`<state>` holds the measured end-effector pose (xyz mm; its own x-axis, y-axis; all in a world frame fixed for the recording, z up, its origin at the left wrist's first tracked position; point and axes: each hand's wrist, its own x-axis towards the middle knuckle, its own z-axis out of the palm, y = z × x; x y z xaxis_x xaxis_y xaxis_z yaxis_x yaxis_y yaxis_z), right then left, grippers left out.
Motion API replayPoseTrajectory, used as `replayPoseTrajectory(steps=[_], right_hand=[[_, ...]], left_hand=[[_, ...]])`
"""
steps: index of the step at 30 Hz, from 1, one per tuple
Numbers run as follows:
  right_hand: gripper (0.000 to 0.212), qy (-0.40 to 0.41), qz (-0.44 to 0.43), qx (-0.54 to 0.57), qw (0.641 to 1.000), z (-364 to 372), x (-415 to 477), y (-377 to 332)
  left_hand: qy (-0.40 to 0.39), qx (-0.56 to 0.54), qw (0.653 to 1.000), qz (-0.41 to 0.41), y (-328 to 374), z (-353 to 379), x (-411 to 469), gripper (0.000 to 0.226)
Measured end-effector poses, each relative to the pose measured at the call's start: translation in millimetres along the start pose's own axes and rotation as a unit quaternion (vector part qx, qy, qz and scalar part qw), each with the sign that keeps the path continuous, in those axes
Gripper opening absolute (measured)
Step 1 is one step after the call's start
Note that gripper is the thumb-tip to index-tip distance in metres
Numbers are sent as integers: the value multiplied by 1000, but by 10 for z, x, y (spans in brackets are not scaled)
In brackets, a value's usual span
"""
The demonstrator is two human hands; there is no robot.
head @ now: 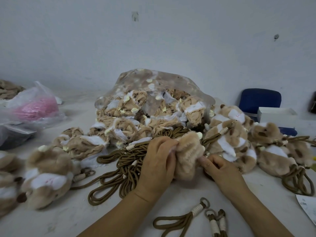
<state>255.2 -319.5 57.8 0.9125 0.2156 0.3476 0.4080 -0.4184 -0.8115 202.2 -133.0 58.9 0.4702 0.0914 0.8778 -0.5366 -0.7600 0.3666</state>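
I hold a tan plush toy skin [188,154] between both hands at the middle of the table. My left hand [158,161] grips its left edge with curled fingers. My right hand [220,170] pinches its lower right side, thumb against the fur. Under the hands lies a heap of brown cord loops [126,161]. Behind them stands a clear plastic bag [153,103] full of inside-out tan and white skins.
Turned plush toys lie at the left [46,177] and at the right [271,151], some with cords. Loose cord loops with rings [200,212] lie near the front. A pink-filled plastic bag [34,106], a blue chair [259,100], a white box [277,115] stand farther back.
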Motion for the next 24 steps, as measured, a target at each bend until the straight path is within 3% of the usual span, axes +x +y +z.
replayPoseTrajectory(steps=[3,7,16,24], right_hand=[[59,5,-4,-3,1000,-16,4,24],[64,15,9,-19,1000,-42,34,69],[59,17,10,-70,997,-72,54,123],[58,19,6,-94,995,-67,69,146]], left_hand=[[-12,-13,999,-48,0,-14,2,34],[3,6,999,-54,-40,-35,-3,32],[17,46,999,-4,-62,-46,-1,22],[-11,36,999,-9,-93,-32,-10,14]])
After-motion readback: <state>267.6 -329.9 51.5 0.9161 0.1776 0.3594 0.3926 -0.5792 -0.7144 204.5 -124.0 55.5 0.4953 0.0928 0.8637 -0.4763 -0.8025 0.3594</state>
